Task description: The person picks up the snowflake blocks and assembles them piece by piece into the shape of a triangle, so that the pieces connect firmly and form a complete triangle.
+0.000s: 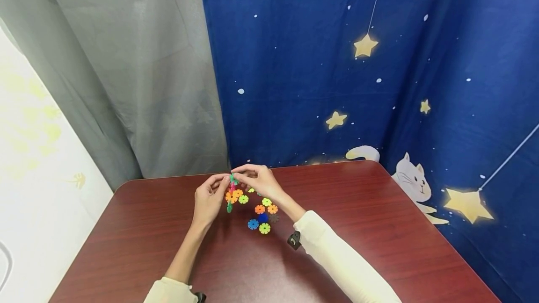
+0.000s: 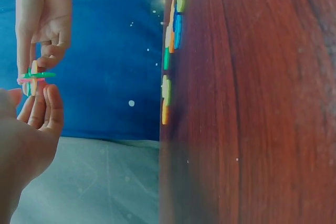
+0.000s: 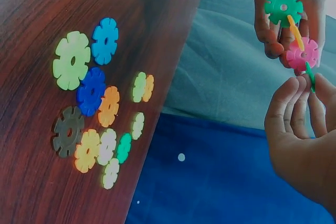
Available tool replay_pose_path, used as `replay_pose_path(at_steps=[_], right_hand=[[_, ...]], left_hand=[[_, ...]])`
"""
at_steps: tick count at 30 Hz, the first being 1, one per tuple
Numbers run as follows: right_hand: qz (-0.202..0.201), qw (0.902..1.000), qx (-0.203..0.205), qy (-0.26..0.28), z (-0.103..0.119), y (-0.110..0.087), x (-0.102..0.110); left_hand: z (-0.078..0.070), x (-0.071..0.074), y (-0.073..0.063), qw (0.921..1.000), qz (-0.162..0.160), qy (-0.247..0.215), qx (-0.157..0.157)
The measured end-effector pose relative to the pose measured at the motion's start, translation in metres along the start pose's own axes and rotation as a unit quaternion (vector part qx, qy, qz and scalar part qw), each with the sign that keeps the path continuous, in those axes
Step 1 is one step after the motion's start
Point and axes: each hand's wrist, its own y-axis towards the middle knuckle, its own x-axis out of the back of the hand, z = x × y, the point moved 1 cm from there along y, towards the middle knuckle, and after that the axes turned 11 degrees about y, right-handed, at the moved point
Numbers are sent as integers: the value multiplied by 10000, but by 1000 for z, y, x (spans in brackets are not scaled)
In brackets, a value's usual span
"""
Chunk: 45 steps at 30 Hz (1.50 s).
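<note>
In the head view, the left hand (image 1: 208, 200) and the right hand (image 1: 259, 181) meet above the far part of the worktop (image 1: 345, 228), with a small chain of slotted discs (image 1: 231, 197) held up between them; loose discs (image 1: 264, 228) lie on the surface just to the right of it. The left wrist view catches the chain mostly edge-on, the fingertips of both hands closing about it from opposite sides — exactly where each one presses is too small to tell. The right wrist view is plainest: a green disc (image 3: 277, 8), an orange disc (image 3: 295, 32) seen nearly edge-on, a pink disc (image 3: 310, 50) and a second green disc (image 3: 311, 77) run in a line. The right grip is narrow, pinching that second green disc, while the left grip appears to hold the chain around the pink one. The step in hand looks like seating the second green disc in the pink disc's slot. The next move probably calls for matching slot to slot, bracing the pink disc and pressing squarely — twisting could loosen the other joints.
</note>
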Motion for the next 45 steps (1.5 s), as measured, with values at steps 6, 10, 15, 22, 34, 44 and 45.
replay_pose_path(at_steps=[6,10,15,22,34,44,45], right_hand=[[50,9999,-38,121,-2,1,-3],[12,9998,-86,161,-4,1,-4],[-57,9997,-172,169,-7,0,-5],[-174,9992,-307,180,-20,3,2],[-314,9953,-547,-729,-70,3,11],[-435,9724,-783,-2155,-95,1,5],[-405,9711,-814,-2206,-96,1,5]], left_hand=[[-9,3,-2,9998,170,-103,28],[-25,7,-6,9997,253,-24,11],[-28,9,-7,9997,250,-19,66],[-28,10,-7,9998,116,17,153],[-27,10,-6,9998,117,-16,186],[-27,10,-5,9996,161,-126,209],[-27,10,-5,9995,163,-130,220]])
